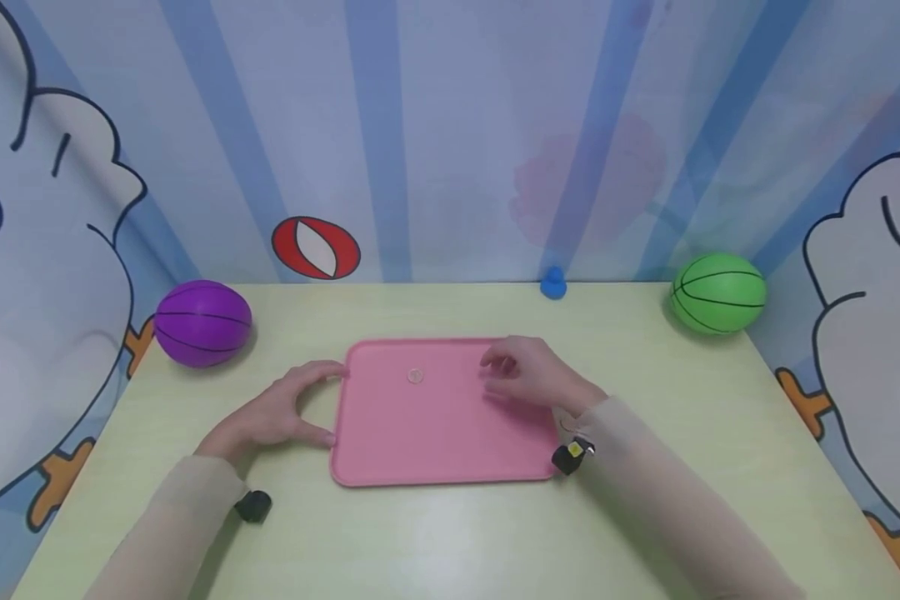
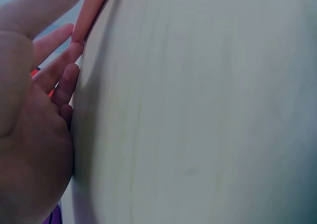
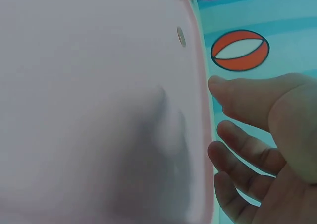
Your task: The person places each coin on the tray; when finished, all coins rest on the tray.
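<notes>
A pink tray [image 1: 435, 442] lies flat on the table. On its surface, left of centre near the far rim, is a small round silvery disc [image 1: 416, 376] that looks like a coin; the right wrist view catches the disc [image 3: 181, 36] edge-on. My left hand [image 1: 277, 408] is at the tray's left side, thumb and fingers spread apart and reaching its rim. Over the tray's right part hovers my right hand [image 1: 528, 372], fingers loosely bent with nothing between them. In the right wrist view, a gap separates the thumb from the fingers [image 3: 242, 177].
A purple ball [image 1: 203, 323] sits at the table's back left, a green ball [image 1: 718, 294] at the back right. Near the back edge stands a small blue object [image 1: 553, 283]. Behind the table rises a printed curtain [image 1: 450, 142] with stripes and cartoon figures.
</notes>
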### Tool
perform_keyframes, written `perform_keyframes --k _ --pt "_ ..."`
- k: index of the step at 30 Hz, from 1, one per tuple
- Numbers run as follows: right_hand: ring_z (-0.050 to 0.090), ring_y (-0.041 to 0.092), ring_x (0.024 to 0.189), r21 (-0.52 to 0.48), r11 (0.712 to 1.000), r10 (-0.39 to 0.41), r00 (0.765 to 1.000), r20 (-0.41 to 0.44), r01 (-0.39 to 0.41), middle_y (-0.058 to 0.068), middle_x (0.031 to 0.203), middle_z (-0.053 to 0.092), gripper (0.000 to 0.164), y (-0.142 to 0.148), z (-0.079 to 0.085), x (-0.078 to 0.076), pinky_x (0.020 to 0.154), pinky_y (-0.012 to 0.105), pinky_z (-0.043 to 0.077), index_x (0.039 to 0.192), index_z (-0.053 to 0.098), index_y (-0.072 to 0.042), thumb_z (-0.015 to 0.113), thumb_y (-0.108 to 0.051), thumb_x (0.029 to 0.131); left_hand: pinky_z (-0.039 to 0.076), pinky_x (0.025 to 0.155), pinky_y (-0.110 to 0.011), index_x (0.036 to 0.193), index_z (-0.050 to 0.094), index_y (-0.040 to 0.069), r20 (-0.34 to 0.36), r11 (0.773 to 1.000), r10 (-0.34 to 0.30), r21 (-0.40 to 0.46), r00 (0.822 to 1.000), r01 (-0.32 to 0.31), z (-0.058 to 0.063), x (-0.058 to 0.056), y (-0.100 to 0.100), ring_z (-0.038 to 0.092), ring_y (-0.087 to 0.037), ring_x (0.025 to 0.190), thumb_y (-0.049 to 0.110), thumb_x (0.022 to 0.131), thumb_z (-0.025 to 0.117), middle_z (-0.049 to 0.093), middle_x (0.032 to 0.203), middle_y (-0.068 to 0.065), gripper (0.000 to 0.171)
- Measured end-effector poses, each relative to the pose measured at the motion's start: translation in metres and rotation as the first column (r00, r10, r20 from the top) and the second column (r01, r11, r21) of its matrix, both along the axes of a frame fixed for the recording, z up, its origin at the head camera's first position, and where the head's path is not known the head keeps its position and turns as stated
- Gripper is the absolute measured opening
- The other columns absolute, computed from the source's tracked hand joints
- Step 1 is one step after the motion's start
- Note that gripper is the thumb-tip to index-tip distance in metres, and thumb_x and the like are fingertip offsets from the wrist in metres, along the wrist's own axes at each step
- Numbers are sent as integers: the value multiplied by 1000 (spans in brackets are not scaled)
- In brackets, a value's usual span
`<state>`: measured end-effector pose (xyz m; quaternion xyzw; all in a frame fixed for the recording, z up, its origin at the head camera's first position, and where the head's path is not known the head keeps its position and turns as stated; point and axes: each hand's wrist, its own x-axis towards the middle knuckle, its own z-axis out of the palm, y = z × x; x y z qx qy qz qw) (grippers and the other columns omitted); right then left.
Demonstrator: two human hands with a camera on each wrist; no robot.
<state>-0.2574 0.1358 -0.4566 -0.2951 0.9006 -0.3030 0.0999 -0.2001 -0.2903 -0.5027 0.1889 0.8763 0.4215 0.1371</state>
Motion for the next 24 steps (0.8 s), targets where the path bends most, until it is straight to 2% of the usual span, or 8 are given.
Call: perform_keyframes --k 9,13,18,24 --pt "65 21 99 -29 999 -21 1000 -2 21 5 107 71 33 42 7 11 88 42 57 123 73 -6 81 -17 93 17 122 -74 157 46 27 -1 1000 3 10 1000 -3 -2 2 2 27 -38 154 37 67 100 37 165 -5 105" --pt "65 23 102 -19 998 -64 998 24 65 5 110 71 33 60 12 17 89 45 57 125 72 -7 79 -19 95 18 122 -74 157 46 28 1 1000 4 6 1000 -4 -2 2 2 27 -38 154 38 67 100 37 166 -5 105" --pt "63 24 105 13 991 -132 990 48 131 4 117 70 32 80 17 22 89 42 56 128 73 -10 74 -21 98 18 122 -74 157 46 28 -2 1000 9 0 1000 -9 -2 1 1 27 -38 154 38 68 99 37 165 -5 104" --pt "65 25 101 8 989 -150 985 91 150 7 117 69 32 99 16 23 86 40 57 128 72 -9 72 -19 98 17 121 -74 157 46 28 3 1000 14 1 1000 -14 -1 2 2 26 -38 154 37 67 100 37 165 -4 105"
